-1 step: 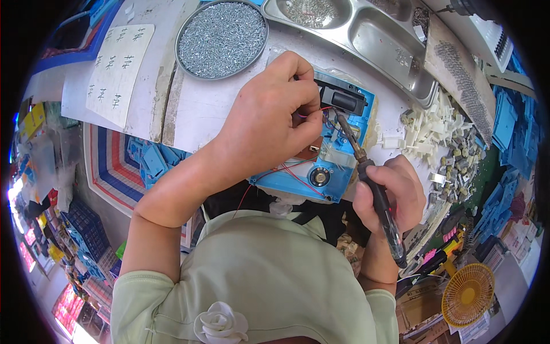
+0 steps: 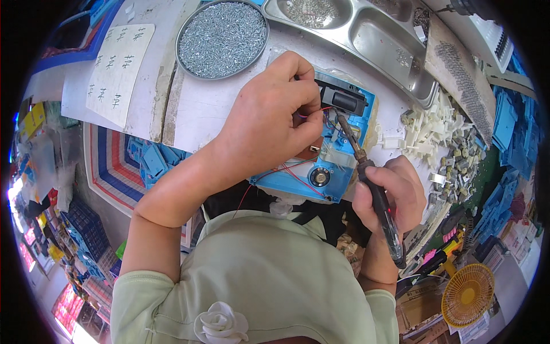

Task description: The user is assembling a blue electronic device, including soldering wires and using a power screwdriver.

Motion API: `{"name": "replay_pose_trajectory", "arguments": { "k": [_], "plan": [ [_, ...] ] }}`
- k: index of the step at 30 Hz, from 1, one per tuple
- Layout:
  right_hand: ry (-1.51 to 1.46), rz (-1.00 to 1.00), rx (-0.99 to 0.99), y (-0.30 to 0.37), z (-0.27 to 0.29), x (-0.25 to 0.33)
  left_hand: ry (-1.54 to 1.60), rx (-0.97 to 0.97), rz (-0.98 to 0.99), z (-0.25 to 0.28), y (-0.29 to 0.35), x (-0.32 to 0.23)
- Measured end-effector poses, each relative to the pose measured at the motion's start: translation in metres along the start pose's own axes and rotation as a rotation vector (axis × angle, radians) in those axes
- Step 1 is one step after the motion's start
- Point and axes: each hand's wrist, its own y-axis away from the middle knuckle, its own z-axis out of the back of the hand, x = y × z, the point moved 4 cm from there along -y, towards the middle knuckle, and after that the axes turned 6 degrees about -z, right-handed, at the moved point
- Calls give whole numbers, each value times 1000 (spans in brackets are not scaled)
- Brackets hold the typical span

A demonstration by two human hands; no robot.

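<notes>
A blue plastic housing (image 2: pixel 277 182) lies open in front of me, with a round speaker (image 2: pixel 319 176), thin red wires (image 2: pixel 299 179) and a black block-shaped part (image 2: pixel 346 102) inside. Over its left side is my left hand (image 2: pixel 272 112), fingertips pinched together at a thin red wire beside the black part; the fingers partly hide the grip. My right hand (image 2: pixel 402 195) is wrapped round the black handle of a soldering iron (image 2: pixel 379 198). The iron's tip reaches into the housing just below the black part, near the wire ends. Whether it touches them I cannot tell.
A round dish of screws (image 2: pixel 222 40) stands beyond my left hand. Behind the housing is a metal compartment tray (image 2: pixel 366 43) with small parts. White plastic pieces (image 2: pixel 432 126) and small metal parts (image 2: pixel 458 172) are heaped at right. A yellow fan (image 2: pixel 467 295) stands lower right.
</notes>
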Motion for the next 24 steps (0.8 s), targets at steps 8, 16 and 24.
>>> {"name": "replay_pose_trajectory", "arguments": {
  "k": [8,16,24],
  "plan": [
    [39,97,56,-1,4,-2,-10,-23,-7,-1,0,-1],
    [-32,34,42,-5,6,-4,-18,-26,-17,-2,-1,-1],
    [-11,20,59,-8,3,-7,-38,-43,-28,-3,-1,-1]
  ]
}}
